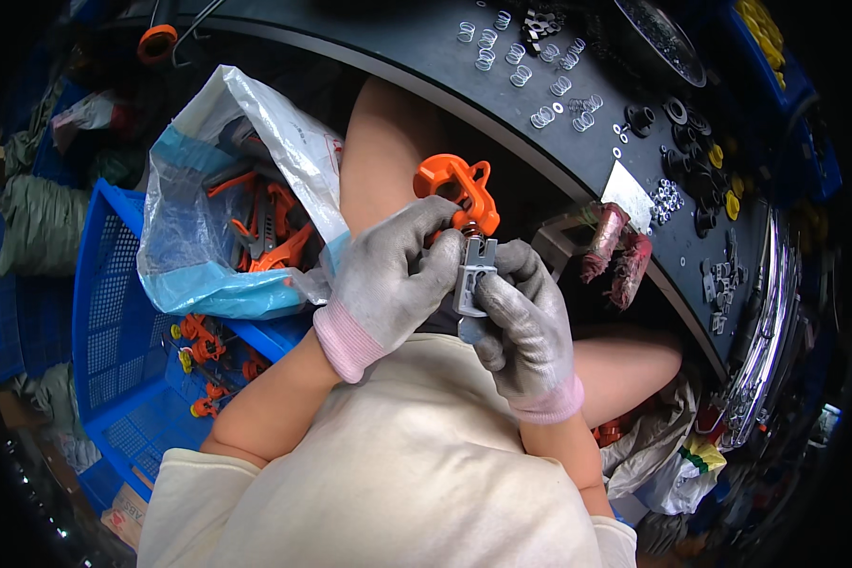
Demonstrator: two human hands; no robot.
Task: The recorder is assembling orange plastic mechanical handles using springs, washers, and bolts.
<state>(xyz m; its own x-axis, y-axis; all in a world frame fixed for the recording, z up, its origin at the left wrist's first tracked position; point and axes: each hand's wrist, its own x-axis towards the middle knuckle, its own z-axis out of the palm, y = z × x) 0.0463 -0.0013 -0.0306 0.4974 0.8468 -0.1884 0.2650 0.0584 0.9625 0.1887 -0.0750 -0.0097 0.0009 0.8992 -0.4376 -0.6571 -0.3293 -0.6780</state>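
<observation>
My left hand (pixel 379 275), in a grey work glove with a pink cuff, pinches an orange plastic part (pixel 469 194) that looks like a clamp handle or trigger. A small coil spring (pixel 472 230) shows just below it. Under the spring, a grey slotted block (pixel 474 276) is gripped by the gloved fingers of my right hand (pixel 532 327). The orange part and the block are in line and close together; the fingers hide how they join. Both hands are above my lap.
A white and blue plastic bag (pixel 175 279) with orange and grey parts leans in a blue crate (pixel 114 312) at left. Orange assemblies (pixel 201 339) lie in the crate. Coil springs (pixel 521 76), black rings (pixel 641 118) and metal bars (pixel 767 322) lie on the dark table (pixel 388 43).
</observation>
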